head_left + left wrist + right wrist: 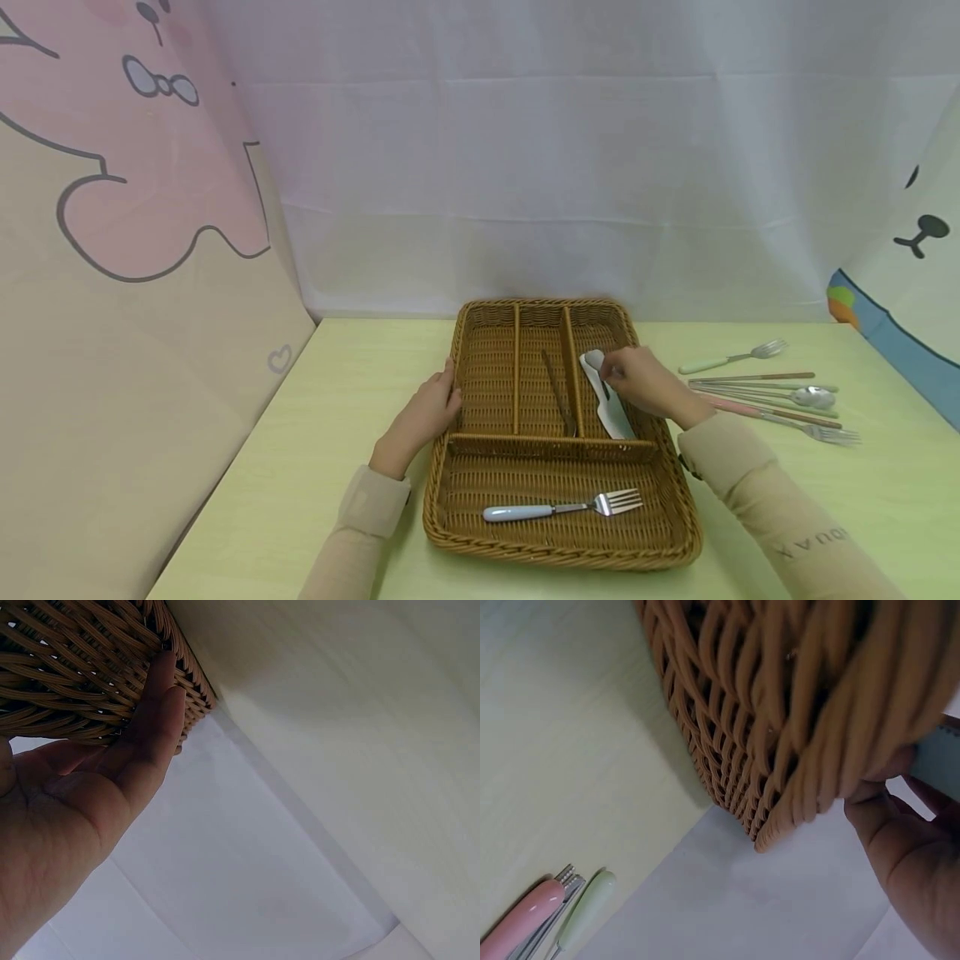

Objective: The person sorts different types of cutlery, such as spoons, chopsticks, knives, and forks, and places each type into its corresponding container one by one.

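A brown wicker basket (pixel 438 500) with several compartments stands on the table. My left hand (pixel 426 410) rests along its left side, and the left wrist view shows its extended fingers touching the outer weave. Over the right compartment, my right hand (pixel 641 382) pinches a pale, flat, long utensil (pixel 613 417) with a rounded end; its exact kind is unclear. Fingers partly cover it. A thin brown-handled utensil (pixel 557 387) leans in the middle compartment, its head hard to make out. Across the front compartment lies a fork (pixel 525 512) with a light-blue handle.
Right of the basket lie a green-handled fork (pixel 705 365), a spoon (pixel 813 397), a pink-handled piece (pixel 532 919), a second fork (pixel 832 434) and several thin sticks (pixel 772 376). A white cloth (pixel 525 167) hangs behind the table (pixel 360 375).
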Action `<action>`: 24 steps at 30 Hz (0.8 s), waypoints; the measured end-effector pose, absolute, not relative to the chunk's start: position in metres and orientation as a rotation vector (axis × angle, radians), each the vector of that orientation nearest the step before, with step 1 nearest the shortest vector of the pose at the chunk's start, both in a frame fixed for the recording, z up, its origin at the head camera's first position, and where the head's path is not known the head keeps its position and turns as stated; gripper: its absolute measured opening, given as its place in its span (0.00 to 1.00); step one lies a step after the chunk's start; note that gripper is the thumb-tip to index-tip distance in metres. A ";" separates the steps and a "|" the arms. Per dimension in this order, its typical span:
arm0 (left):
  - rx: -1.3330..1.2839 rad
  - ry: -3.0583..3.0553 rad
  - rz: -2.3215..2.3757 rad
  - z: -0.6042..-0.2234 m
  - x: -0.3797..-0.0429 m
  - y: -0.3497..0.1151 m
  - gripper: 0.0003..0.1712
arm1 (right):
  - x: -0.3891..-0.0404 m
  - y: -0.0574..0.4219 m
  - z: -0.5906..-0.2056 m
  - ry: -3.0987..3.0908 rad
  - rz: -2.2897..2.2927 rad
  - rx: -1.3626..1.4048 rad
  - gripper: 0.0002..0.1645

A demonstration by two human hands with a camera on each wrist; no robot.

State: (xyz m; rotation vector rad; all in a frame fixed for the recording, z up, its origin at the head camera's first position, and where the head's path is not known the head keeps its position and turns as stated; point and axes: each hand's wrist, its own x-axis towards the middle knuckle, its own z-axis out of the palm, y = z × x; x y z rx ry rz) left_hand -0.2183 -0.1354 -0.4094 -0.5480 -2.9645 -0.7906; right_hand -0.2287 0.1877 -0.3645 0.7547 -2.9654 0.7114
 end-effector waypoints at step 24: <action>-0.534 -2.980 -0.789 -0.410 -0.220 -0.136 0.34 | -0.228 0.178 -0.371 -3.073 0.710 0.818 0.13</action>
